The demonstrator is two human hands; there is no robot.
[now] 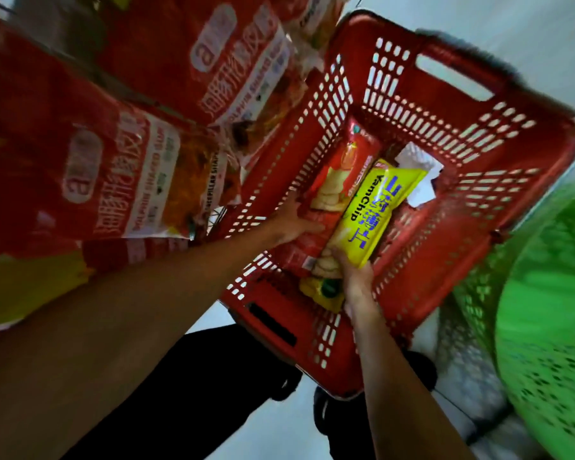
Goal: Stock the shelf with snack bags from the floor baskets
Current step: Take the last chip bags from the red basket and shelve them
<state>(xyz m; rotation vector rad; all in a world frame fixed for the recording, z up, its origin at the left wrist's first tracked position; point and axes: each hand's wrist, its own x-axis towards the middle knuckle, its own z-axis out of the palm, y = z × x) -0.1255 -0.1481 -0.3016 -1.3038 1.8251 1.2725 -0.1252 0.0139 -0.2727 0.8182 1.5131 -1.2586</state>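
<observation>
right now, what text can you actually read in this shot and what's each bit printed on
"YamChip": yellow bag, held by the right hand.
Blue Chinese characters, same bag: probably "山药薄片", unsure.
"DOLPHIN SHAPED": big red shelf bags; next word blurred.
"TERPILLAR SHAP": edge of a bag behind them, cut off.
White Chinese characters on the shelf bags: too blurred.
Red bag in the red basket: lettering too blurred.

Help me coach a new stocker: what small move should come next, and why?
Probably lift the yellow YamChip bag out of the red basket: the right hand grips its near end, while the left hand rests on the red bag beside it.
</observation>
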